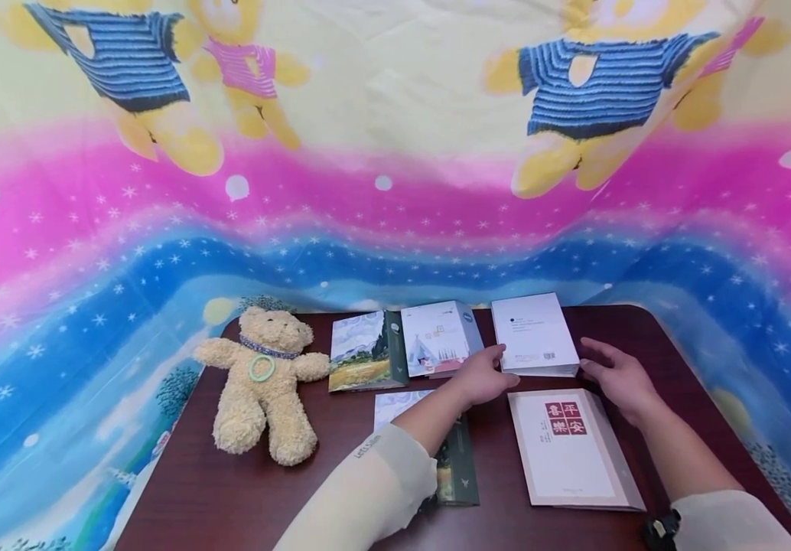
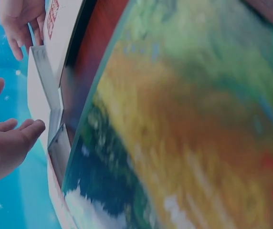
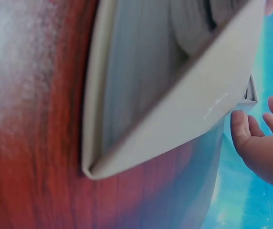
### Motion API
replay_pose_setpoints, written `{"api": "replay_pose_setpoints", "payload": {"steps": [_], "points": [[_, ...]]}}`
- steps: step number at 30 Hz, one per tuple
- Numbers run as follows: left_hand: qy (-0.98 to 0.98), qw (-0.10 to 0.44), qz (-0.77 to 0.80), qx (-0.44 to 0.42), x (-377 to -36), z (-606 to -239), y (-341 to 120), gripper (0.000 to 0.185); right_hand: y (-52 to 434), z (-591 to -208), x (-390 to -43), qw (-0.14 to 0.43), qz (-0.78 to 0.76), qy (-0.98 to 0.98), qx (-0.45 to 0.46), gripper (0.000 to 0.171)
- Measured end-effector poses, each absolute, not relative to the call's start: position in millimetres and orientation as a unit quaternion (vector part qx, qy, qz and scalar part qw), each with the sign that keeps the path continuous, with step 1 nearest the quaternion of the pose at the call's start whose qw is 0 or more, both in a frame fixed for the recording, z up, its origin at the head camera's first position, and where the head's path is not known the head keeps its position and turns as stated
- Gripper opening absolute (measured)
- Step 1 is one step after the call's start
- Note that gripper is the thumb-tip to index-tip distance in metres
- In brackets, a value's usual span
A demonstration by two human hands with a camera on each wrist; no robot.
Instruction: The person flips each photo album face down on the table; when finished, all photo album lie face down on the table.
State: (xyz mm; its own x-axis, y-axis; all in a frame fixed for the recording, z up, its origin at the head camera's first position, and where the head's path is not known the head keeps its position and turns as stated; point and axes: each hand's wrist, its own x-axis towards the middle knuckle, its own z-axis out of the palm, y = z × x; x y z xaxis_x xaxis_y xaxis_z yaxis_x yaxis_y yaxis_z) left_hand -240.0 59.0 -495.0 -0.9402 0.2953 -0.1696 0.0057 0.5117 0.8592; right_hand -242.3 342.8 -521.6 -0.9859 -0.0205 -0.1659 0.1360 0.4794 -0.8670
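A plain white book (image 1: 533, 333) with small print lies at the back right of the table, between the two hands. My left hand (image 1: 481, 376) reaches to its left side, fingers extended and thumb apart, fingertips close to its lower left edge. At its right edge is my right hand (image 1: 623, 379), fingers loosely spread and fingertips near the lower corner. Neither hand grips anything. In front lies a white book (image 1: 568, 459) with red square characters. Under my left forearm, a landscape-covered book (image 1: 463, 459) is partly hidden.
Left of the white book stand a book with a tent picture (image 1: 437, 337) and another landscape-covered book (image 1: 364, 352). A teddy bear (image 1: 268, 383) with a green ring lies on the left of the dark wooden table (image 1: 182, 490). A patterned cloth (image 1: 395, 214) hangs behind.
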Motion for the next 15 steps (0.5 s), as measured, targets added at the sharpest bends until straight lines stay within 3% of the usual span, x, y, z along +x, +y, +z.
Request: {"api": "replay_pose_setpoints", "payload": {"steps": [15], "points": [[0.831, 0.113, 0.534, 0.102, -236, -478, 19, 0.061, 322, -496, -235, 0.009, -0.470, 0.883, 0.014, 0.069]]}}
